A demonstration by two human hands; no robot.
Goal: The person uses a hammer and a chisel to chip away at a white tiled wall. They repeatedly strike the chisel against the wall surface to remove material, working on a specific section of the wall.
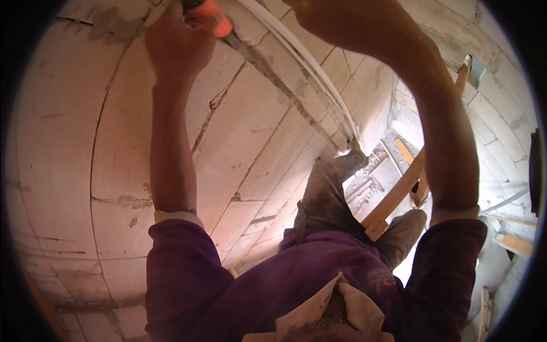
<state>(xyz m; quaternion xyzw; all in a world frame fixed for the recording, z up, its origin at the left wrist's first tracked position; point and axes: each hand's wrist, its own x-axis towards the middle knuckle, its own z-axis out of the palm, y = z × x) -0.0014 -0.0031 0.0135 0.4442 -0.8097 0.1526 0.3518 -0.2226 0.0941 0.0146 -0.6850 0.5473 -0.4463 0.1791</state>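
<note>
Raised at the upper left, my left hand (181,43) is closed around an orange and black tool (215,18). A short dark end of the tool points toward a groove (273,77) cut in the pale block wall; the tool is blurred, and its exact kind does not show. My right hand (322,18) reaches up to the top edge. Its fingers lie outside the picture, so what it holds, if anything, is hidden. White flexible conduits (310,67) run down the wall beside the groove, between my two arms.
Below me, wooden beams (399,191) slant past my legs. Rubble and wood scraps (364,188) lie on the floor far down. Another block wall (498,119) stands on the right, with a wooden pole (463,77) near it and several boards (514,245) lower down.
</note>
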